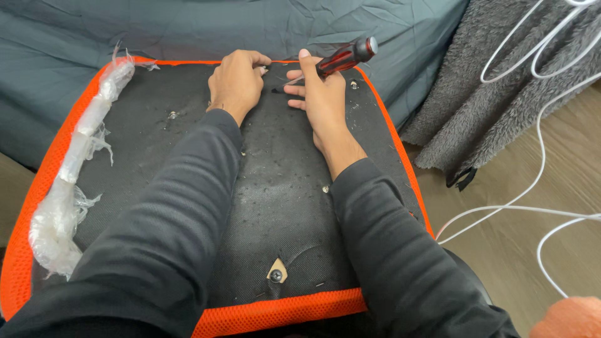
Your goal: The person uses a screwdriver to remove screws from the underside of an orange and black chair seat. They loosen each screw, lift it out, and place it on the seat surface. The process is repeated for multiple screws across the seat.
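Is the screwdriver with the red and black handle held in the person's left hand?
No: the screwdriver sits in the right hand, while the left hand rests closed on the black seat underside.

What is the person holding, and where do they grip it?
The right hand holds a red-and-black screwdriver by its handle. The left hand is closed; holding anything cannot be told.

Single head-worn view, steeply downward and close over the seat cushion.

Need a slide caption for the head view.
Right hand holds a red-handled screwdriver beside the left hand on a black seat panel.
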